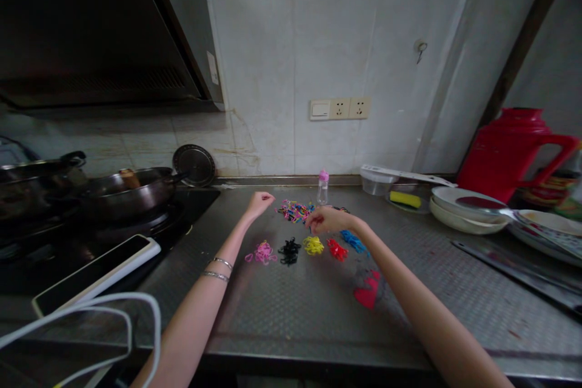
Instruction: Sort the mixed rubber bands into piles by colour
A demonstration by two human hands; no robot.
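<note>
My left hand [260, 200] is closed just left of a mixed heap of small colourful rubber bands [293, 211]; whatever its fingers hold is hidden. My right hand [325, 219] reaches over the heap's right side, fingers curled down and together, with a speck of blue near the tips; I cannot make out what they hold. Nearer to me lies a row of sorted bands: pink bands [262, 253], black bands [290, 251], yellow bands [313, 245], red bands [337, 250] and blue bands [353, 241], the last partly beside my right wrist.
Behind the heap stands a small pink-capped bottle [322, 188]. To the left are a pan [131, 197] on the stove and a white device [97, 273] with a cable. A red thermos [507, 154], bowls [468, 224] and a knife [518, 273] are on the right.
</note>
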